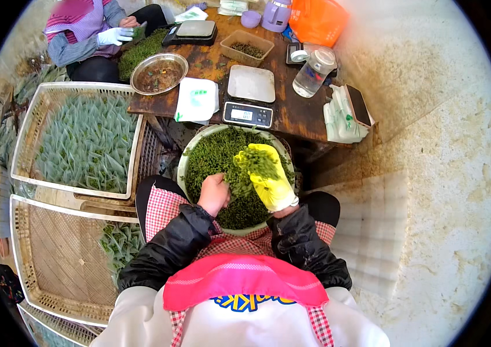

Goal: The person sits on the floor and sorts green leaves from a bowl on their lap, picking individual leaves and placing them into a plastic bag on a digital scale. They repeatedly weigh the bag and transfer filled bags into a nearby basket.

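Observation:
My right hand [269, 184], in a yellow glove, holds a loose clump of small green berries [259, 164], possibly green peppercorns. The clump sits on the palm and fingers, over a round pale tub [181, 173] filled with more green berries [211, 152]. Bare and curled, my left hand [214, 194] is at the clump's left edge. Its fingertips are turned away, so whether it pinches any berries is hidden. Some of the green between the hands is blurred. The tub stands between my knees, below the edge of a wooden table [289, 115].
A digital scale [252, 84], stacked printed bags [197, 99], a metal bowl [158, 73] and a water bottle [315, 71] are on the table. Left are a crate [130, 173] of filled bags and a partly filled crate [63, 260]. A co-worker [85, 39] sits upper left.

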`<state>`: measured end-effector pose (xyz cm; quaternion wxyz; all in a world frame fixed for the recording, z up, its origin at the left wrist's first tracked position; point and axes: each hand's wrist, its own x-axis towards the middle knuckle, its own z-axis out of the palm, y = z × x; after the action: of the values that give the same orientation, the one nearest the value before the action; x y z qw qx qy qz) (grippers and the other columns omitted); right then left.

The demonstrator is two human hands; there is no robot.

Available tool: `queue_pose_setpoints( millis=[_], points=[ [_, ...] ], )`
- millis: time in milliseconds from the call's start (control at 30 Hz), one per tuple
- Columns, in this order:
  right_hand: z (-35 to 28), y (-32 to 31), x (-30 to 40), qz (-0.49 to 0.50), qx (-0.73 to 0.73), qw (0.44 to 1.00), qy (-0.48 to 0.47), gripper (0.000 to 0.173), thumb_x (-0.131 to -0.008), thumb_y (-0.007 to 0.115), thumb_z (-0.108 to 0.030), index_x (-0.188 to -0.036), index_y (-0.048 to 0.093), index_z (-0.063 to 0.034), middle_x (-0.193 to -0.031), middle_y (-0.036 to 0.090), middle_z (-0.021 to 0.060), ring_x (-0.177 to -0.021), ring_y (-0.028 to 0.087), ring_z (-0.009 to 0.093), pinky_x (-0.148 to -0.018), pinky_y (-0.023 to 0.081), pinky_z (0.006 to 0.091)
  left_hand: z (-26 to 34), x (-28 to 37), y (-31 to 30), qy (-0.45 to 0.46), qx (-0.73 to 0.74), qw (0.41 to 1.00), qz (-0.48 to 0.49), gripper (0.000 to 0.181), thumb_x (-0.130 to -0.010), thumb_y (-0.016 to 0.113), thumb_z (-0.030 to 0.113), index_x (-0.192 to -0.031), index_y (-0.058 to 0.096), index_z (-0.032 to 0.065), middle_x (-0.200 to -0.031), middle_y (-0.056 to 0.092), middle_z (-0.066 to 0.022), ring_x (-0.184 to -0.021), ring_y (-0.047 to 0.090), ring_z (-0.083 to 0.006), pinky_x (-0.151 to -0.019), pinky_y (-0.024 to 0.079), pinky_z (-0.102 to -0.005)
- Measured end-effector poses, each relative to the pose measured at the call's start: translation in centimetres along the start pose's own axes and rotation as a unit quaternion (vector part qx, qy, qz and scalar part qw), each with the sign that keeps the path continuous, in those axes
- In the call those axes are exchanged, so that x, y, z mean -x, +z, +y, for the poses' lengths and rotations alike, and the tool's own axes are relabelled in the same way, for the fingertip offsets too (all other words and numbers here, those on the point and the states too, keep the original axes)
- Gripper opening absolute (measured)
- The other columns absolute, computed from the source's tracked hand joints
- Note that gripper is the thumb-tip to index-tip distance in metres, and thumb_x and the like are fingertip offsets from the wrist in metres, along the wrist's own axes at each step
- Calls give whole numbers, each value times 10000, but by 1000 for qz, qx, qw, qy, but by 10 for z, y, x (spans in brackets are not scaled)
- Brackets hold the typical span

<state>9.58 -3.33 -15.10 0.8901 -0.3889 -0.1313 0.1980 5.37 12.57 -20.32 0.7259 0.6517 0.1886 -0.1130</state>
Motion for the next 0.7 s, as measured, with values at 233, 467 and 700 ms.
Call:
queue_pose_setpoints(
  millis=[233,467,700],
  points=[
    [-1,0,3,-73,365,928,11,564,-701,672,38,-1238,524,-49,-1264,584,92,-1213,536,246,-1038,411,345,0,4,1,-5,41,999,-7,228,-892,377,-26,-974,585,-73,-536,496,-55,-368,447,-148,-356,371,-292],
    [6,-12,17,-102,519,844,-88,433,-753,752,-83,-1167,626,-83,-1329,552,132,-1244,507,303,-1060,378,402,3,10,3,-13,88,996,0,342,-900,363,-32,-1143,605,-42,-740,623,-74,-423,495,-127,-374,421,-262],
    [24,-12,23,46,330,942,-37,511,-793,681,41,-1283,572,-57,-1404,490,137,-1327,430,253,-1084,350,348,3,16,8,-9,141,990,-13,369,-913,404,-13,-1248,559,-15,-632,489,-3,-433,436,-95,-405,391,-263]
  ],
)
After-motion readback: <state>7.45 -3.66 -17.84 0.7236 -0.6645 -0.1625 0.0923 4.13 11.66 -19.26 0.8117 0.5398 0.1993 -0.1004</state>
